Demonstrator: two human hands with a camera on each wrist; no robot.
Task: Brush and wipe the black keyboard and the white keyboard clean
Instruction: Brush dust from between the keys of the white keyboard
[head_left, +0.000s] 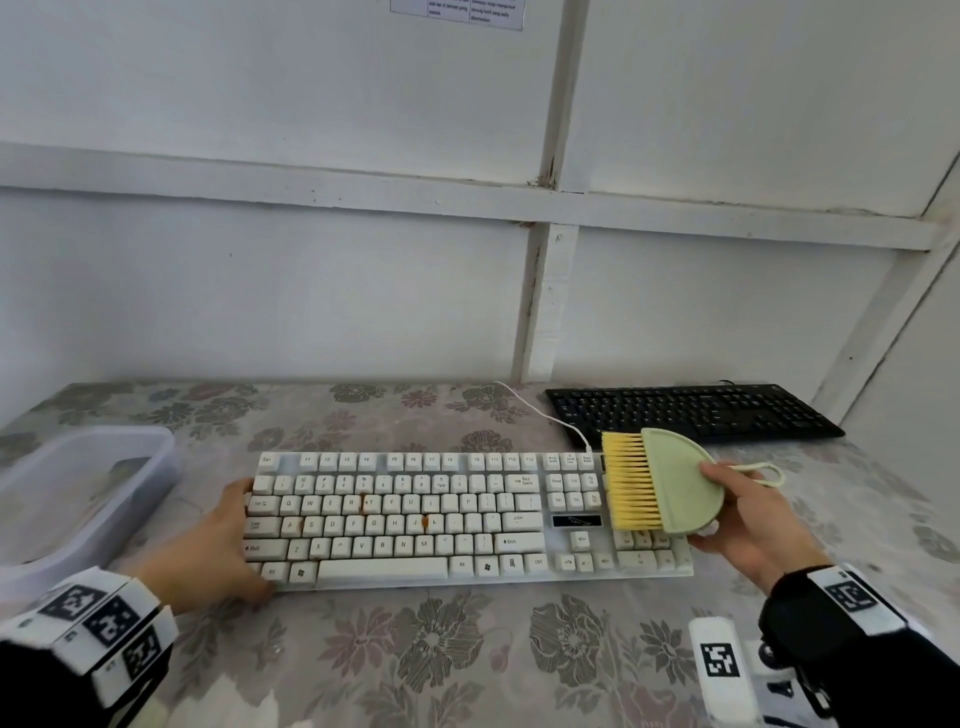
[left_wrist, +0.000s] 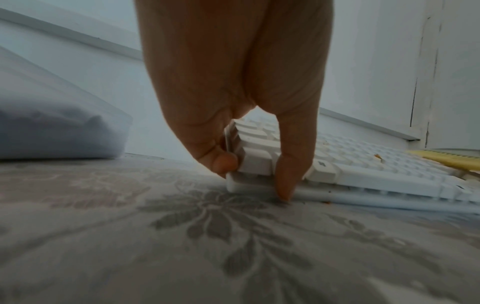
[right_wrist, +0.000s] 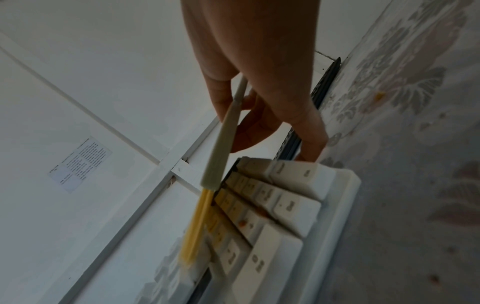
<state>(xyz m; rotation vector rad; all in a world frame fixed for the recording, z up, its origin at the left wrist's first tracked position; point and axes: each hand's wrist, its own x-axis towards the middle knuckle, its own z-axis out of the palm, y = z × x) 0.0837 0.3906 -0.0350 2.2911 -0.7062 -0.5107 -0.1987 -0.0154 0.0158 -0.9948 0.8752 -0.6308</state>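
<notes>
A white keyboard (head_left: 415, 519) with orange stains lies across the middle of the table. My left hand (head_left: 218, 545) grips its left end, thumb on the front corner and fingers on the side (left_wrist: 254, 164). My right hand (head_left: 748, 519) holds a pale green brush (head_left: 680, 480) with yellow bristles (head_left: 626, 483) over the keyboard's number pad (right_wrist: 272, 205); the bristles (right_wrist: 194, 226) point left. A black keyboard (head_left: 691, 413) lies at the back right, against the wall.
A translucent plastic tub (head_left: 78, 499) with something inside stands at the left. The white keyboard's cable (head_left: 540, 410) runs back toward the wall. Orange crumbs (right_wrist: 379, 95) dot the floral tablecloth (head_left: 441, 649). A white wall closes the back and right.
</notes>
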